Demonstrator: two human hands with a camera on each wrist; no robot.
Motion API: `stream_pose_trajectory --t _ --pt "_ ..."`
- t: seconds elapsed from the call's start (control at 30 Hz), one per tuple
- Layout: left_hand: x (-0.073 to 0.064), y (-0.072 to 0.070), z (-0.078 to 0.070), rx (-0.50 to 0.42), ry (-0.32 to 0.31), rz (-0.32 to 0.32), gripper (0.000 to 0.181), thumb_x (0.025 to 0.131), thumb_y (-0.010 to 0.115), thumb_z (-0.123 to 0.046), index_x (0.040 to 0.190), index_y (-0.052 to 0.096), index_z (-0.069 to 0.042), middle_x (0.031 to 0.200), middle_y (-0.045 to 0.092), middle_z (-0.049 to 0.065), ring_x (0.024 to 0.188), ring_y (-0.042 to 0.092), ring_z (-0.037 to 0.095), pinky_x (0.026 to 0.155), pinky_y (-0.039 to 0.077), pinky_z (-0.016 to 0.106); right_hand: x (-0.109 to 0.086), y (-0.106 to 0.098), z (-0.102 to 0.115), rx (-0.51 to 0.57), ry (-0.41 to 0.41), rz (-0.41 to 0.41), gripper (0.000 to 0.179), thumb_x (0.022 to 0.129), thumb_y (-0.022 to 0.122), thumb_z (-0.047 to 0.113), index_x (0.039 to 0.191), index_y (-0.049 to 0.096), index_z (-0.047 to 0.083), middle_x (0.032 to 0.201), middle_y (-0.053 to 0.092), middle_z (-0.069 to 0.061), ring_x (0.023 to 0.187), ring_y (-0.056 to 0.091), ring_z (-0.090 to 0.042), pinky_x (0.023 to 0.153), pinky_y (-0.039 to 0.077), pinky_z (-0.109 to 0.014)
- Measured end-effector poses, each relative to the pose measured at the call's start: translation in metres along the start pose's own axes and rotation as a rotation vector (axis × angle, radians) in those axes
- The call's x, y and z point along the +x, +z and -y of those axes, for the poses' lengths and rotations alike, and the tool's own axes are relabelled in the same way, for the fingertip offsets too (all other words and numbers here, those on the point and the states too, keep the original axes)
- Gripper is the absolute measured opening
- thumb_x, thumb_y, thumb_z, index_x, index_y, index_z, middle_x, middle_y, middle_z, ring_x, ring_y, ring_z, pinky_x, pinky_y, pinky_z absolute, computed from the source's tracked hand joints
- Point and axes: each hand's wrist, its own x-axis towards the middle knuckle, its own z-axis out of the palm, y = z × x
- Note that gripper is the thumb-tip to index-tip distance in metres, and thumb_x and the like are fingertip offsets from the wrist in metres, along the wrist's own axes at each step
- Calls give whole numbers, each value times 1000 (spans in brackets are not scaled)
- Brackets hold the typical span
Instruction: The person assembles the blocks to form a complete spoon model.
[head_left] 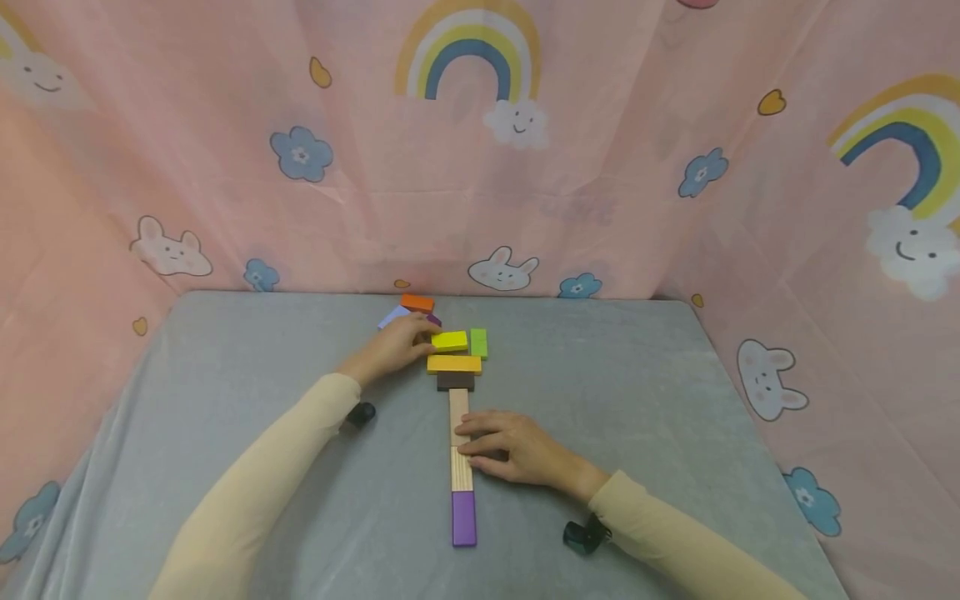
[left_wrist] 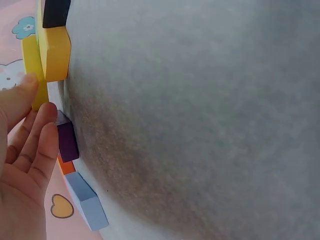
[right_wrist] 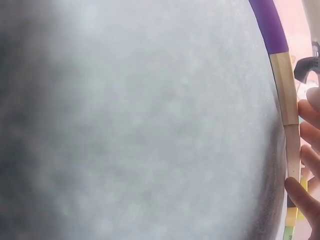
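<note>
My left hand (head_left: 397,343) pinches the left end of a yellow block (head_left: 450,341) between thumb and fingers. A light green block (head_left: 478,343) stands just right of it. Directly below lies a wider orange-yellow block (head_left: 453,364), then a dark brown block (head_left: 456,382). From there a column runs toward me: two plain wooden blocks (head_left: 462,472) end to end, then a purple block (head_left: 463,518). Fingertips of my right hand (head_left: 521,450) touch the right edge of the plain wood. In the left wrist view the thumb presses the yellow block (left_wrist: 33,62).
Beyond my left hand lie an orange block (head_left: 417,302), a pale blue block (head_left: 393,317) and a dark purple block (left_wrist: 68,142). A grey cloth (head_left: 637,375) covers the table. A pink printed curtain (head_left: 600,225) hangs behind and at both sides.
</note>
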Motion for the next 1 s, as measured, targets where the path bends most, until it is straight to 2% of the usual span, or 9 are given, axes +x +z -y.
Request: stream_pose_trajectory --t 0.53,0.6,0.83,1.0 --pt "5 1 -2 4 -14 35 35 96 65 -18 128 65 -5 130 64 15 118 61 29 106 50 45 1 0 -1 13 4 0 25 94 67 29 117 74 23 130 67 4 130 58 -15 106 51 -40" --pt "6 2 -2 2 -17 38 35 96 65 -18 128 65 -5 129 65 14 118 61 28 106 50 45 1 -1 0 13 4 3 25 94 67 29 117 74 22 130 67 4 130 58 -15 106 51 -40" --pt "7 1 -4 -26 -45 60 34 95 66 -19 126 67 -5 119 68 11 100 62 22 92 56 38 1 -1 0 14 -3 2 25 95 66 28 118 73 22 130 67 4 130 58 -16 106 51 -41" --pt "7 -1 -10 -37 -69 79 34 96 64 -19 127 66 -4 120 69 13 100 63 21 92 56 38 0 -1 0 12 6 9 25 96 65 30 118 73 22 131 67 4 131 57 -15 108 50 -40"
